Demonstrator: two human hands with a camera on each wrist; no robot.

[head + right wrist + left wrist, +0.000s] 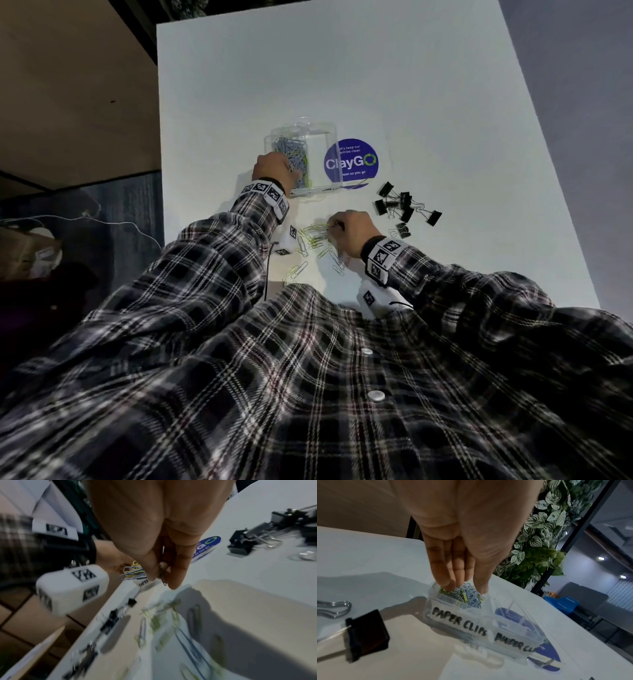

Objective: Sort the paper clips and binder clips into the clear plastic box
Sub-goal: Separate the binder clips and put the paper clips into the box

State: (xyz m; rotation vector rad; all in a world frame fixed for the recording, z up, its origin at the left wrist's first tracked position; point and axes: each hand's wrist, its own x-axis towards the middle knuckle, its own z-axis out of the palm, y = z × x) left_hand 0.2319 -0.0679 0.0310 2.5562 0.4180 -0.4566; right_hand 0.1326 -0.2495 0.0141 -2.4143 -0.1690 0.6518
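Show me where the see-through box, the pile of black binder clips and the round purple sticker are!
clear plastic box (334, 135), head view, on its far right rim.
black binder clips (406, 209), head view, on a clip mid-pile.
purple ClayGo sticker (352, 164), head view, on its printed middle.

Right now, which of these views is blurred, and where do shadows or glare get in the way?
Right wrist view: heavy motion smear over the loose paper clips; right hand sharper. Left wrist view: fairly sharp, box label readable, left hand shadow falling beside the clear plastic box. Head view: dim, wide-angle bend, binder clips distinct.
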